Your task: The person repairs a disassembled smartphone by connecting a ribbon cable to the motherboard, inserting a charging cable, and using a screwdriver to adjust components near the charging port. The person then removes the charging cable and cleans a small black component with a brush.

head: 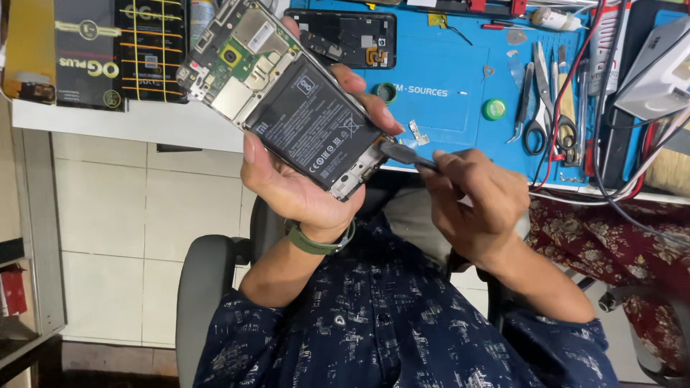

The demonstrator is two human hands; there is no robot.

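Two hands work an opened phone (287,93): left hand (302,179) clasps it, back cover off, battery in; right hand (478,201) pinches a tool (406,154) at its 5 o'clock corner.

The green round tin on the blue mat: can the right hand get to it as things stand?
Probably yes. The green round tin sits uncovered beyond the right hand, nothing between, though that hand grips a thin metal tool.

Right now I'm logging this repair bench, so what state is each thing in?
Opened smartphone with black battery: back cover off, board exposed, held tilted in left hand.
Grey metal pry tool: pinched in right hand, tip at the phone's lower edge.
Black phone frame: lying flat on blue work mat.
Steel scissors: closed, lying on mat.
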